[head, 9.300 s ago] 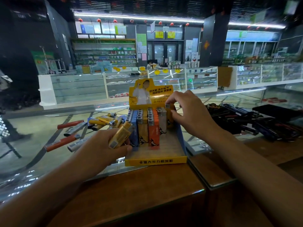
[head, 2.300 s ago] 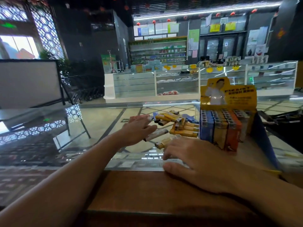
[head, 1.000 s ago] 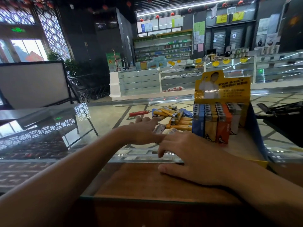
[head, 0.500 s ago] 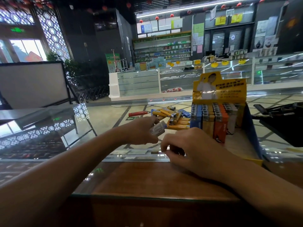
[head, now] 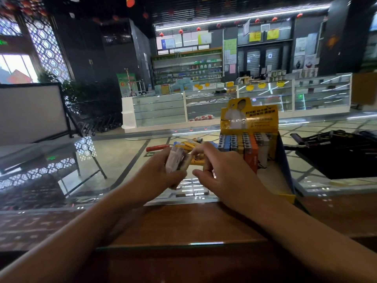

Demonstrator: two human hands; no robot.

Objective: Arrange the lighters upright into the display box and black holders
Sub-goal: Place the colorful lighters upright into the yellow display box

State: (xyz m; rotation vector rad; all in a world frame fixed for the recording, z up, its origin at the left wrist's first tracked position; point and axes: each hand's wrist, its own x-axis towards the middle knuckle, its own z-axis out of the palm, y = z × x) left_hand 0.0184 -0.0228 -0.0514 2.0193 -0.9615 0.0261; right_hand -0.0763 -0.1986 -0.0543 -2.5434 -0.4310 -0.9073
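Dark Chinese characters in two rows on the yellow header card (head: 249,116) of the display box (head: 285,172), too blurred to read; smaller lines of print under them, also unreadable. Green lit sign (head: 3,42) high on the far left wall, characters not legible. Yellow notices (head: 263,35) on the back wall, print too small to tell.

The left hand (head: 161,176) grips a pale translucent lighter (head: 175,160) above the glass counter (head: 114,160). The right hand (head: 222,172) hovers beside it, fingers curled, left of the yellow-and-blue cardboard display box (head: 250,119).
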